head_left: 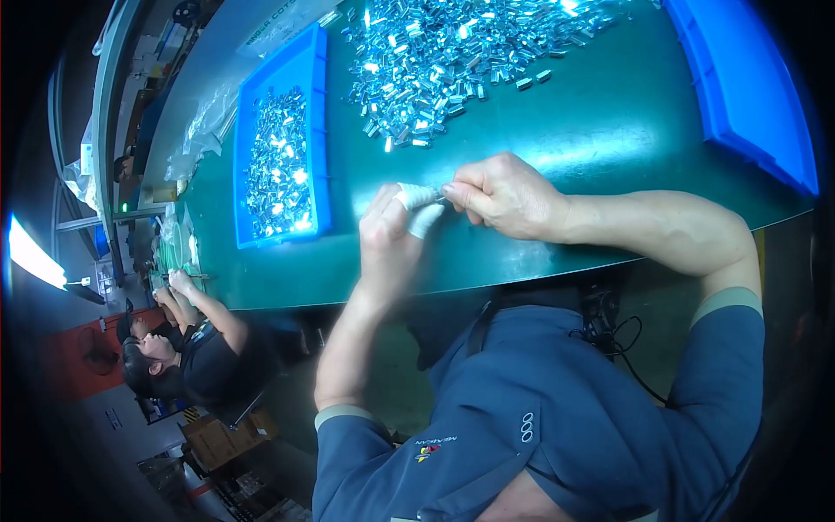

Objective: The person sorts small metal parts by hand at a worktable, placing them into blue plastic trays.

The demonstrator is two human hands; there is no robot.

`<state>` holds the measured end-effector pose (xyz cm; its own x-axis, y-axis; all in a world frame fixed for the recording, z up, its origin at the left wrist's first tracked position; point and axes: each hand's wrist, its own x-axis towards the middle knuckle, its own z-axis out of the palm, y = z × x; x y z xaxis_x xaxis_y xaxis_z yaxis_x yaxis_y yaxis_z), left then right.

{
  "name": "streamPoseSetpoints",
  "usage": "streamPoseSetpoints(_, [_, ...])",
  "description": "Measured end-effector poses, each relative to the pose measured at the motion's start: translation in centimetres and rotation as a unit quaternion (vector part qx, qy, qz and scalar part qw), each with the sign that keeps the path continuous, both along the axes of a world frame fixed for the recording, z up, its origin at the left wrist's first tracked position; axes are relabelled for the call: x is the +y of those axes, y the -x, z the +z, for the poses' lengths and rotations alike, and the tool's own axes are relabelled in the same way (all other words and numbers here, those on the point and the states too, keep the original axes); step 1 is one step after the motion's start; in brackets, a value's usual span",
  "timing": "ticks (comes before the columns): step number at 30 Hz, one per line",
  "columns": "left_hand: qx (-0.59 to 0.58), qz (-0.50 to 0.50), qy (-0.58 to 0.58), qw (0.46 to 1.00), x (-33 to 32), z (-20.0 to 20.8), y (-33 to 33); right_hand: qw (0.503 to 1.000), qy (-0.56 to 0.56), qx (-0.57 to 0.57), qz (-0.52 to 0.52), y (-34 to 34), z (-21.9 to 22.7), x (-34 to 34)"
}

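Observation:
My left hand, its thumb and forefinger wrapped in white tape, pinches a small shiny metal piece above the near part of the green table. From the right, my right hand meets it, thumb and forefinger closed on the same piece. Fingertips hide most of that piece, so its exact shape cannot be made out. Beyond both hands spreads a heap of small silvery metal parts, short and block-like. To the left, a blue tray holds more of these parts.
Another blue tray stands at the right end of the green table. Clear plastic bags lie beyond the left tray. Farther left, other people sit along the table. A cardboard box rests on the floor behind them.

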<state>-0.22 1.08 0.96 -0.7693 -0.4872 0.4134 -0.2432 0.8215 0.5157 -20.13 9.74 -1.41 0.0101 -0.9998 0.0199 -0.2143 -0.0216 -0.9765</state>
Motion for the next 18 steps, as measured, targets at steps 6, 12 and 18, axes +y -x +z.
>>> streamPoseSetpoints(6, [-0.004, 0.011, 0.018, 1.0, 0.1, 0.3, -0.2, 0.999, -0.037, -0.033, 0.013, 0.1, 0.2, -0.2])
streamPoseSetpoints(12, [-0.033, 0.079, 0.108, 0.99, -3.3, 0.4, -3.3, 0.986, -0.104, -0.128, -0.034, 0.8, 0.3, -0.7])
streamPoseSetpoints(18, [-0.028, 0.272, 0.224, 0.935, -12.0, 2.4, -7.7, 0.987, -0.104, -0.122, -0.011, 0.8, 0.7, -0.6])
